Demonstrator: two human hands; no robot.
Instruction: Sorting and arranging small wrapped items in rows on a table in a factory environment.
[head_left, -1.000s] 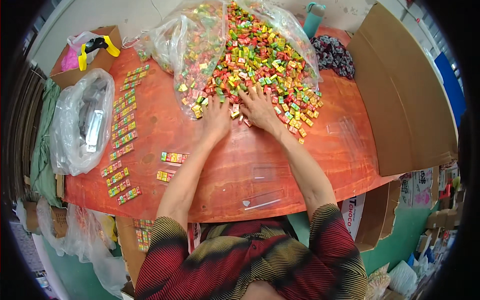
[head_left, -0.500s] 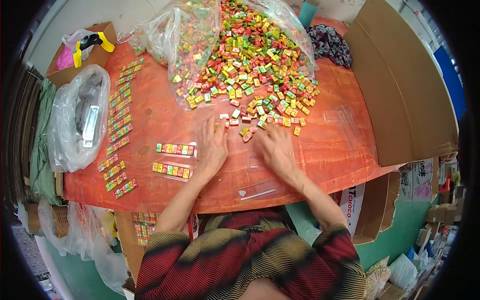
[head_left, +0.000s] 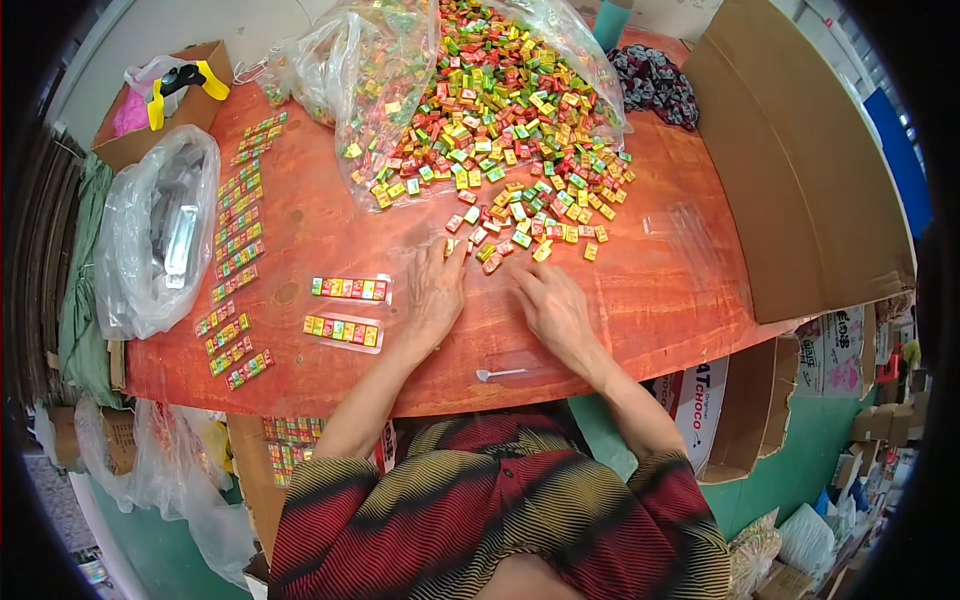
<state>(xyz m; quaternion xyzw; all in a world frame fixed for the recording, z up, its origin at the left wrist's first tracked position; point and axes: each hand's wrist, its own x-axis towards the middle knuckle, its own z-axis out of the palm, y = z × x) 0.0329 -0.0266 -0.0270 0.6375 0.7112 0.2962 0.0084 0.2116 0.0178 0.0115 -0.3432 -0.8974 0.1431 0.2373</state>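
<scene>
Boxes (head_left: 492, 263) in head view just beyond the fingertips (head_left: 433, 264), loose, long axes pointing mixed ways, left hand (head_left: 436, 297) extended, right hand (head_left: 553, 307) bent, grips unclear, two box rows (head_left: 349, 289) left of the fingers, running sideways

your shirt (head_left: 500, 500): black, maroon and yellowish bands, finely striped. your small blocks (head_left: 510, 110): red, yellow, green mix. your bench (head_left: 640, 290): orange-red. bottle (head_left: 611, 22): teal. bundled cloth (head_left: 655, 88): dark, patterned in grey and red. cardboard panel (head_left: 800, 170): brown.
</scene>
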